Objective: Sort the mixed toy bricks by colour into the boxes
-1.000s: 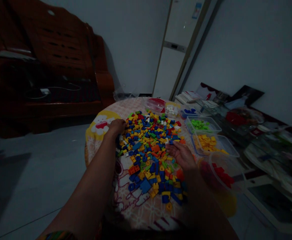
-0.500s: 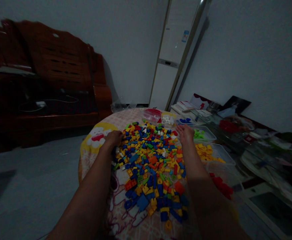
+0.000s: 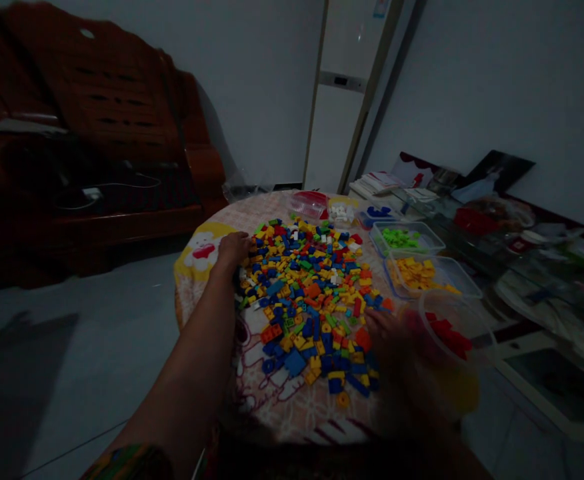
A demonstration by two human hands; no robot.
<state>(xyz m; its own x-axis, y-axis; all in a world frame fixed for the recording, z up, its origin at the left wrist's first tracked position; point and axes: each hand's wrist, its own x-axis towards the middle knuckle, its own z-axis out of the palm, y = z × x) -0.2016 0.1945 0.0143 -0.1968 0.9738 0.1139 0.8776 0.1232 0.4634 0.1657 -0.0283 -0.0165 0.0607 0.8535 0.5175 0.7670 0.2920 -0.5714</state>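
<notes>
A wide heap of small plastic building blocks [image 3: 307, 290] in yellow, blue, red, orange and green covers much of the round table. My left hand [image 3: 234, 251] rests against the heap's far left edge, fingers stretched over the outermost blocks; I make out nothing held in it. Low over the right edge of the heap is my right hand [image 3: 385, 328], dim and slightly blurred, its fingers reaching left towards the blocks with nothing visible in them. Just right of it, a round clear tub [image 3: 487, 340] holds red blocks [image 3: 447, 335].
Along the right edge stand a clear box [image 3: 465, 277] of yellow-orange blocks, a box [image 3: 435, 241] of green ones, and small containers of blue pieces [image 3: 378, 211] and white pieces [image 3: 341, 212]. A clear-and-red plastic container [image 3: 308, 205] sits at the back. A cluttered glass table [image 3: 437, 200] adjoins on the right.
My right hand has come from beside the green box back towards me, to the heap's right edge near the red tub. The left hand stays at the heap's left edge. The view has tilted down.
</notes>
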